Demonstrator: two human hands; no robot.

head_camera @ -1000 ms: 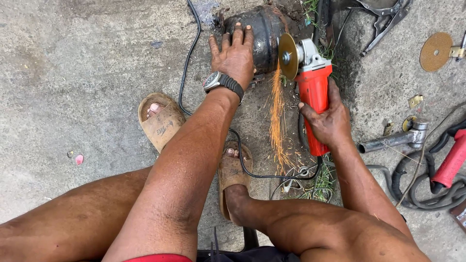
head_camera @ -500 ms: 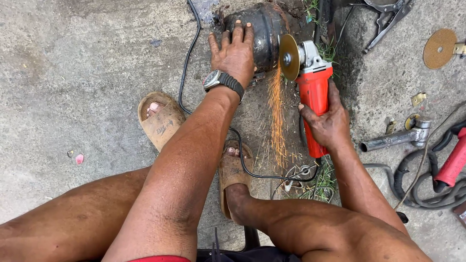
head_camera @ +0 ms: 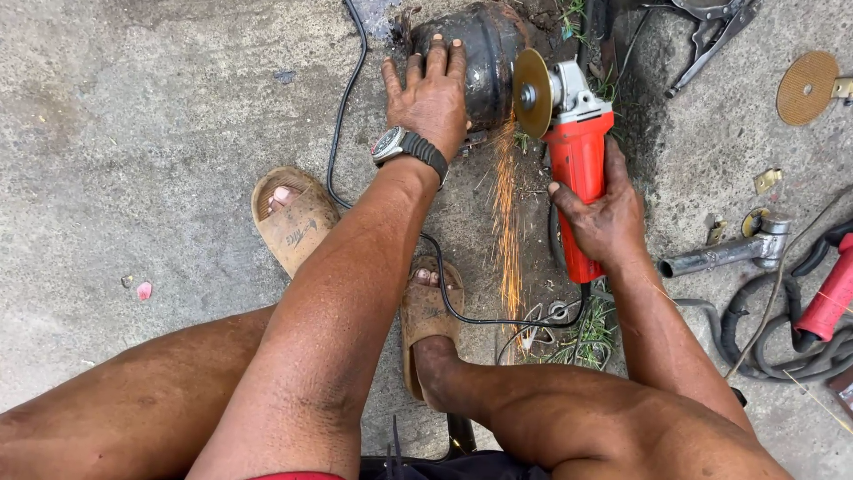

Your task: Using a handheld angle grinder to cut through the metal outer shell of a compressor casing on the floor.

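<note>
I am pressing my left hand [head_camera: 433, 93] flat on top of the dark round metal casing [head_camera: 484, 53], fingers spread wide over its curve, my wristwatch [head_camera: 407, 147] sitting just behind. The casing is lying on the concrete floor [head_camera: 160, 133] near the top edge of my view, its far side running out of frame. My right hand [head_camera: 604, 213] is closing tight around the red body of the angle grinder [head_camera: 576, 156], and its cutting disc [head_camera: 531, 92] is biting into the right edge of the casing, just beside my left fingertips. Sparks [head_camera: 506, 231] are streaming down toward me along the strip between my two forearms, landing near my right sandal [head_camera: 428, 311]. The black power cord [head_camera: 342, 133] is curling around the left of the casing, passing between my sandals and looping back to the grinder's tail.

Open floor is lying to my left beyond the left sandal [head_camera: 291, 218]. To my right the room is tighter: a grey metal pipe fitting [head_camera: 724, 253], coiled dark hoses [head_camera: 782, 338], a second red-handled tool [head_camera: 831, 298] and a spare abrasive disc [head_camera: 807, 87] are crowding that side, well apart from the grinder.
</note>
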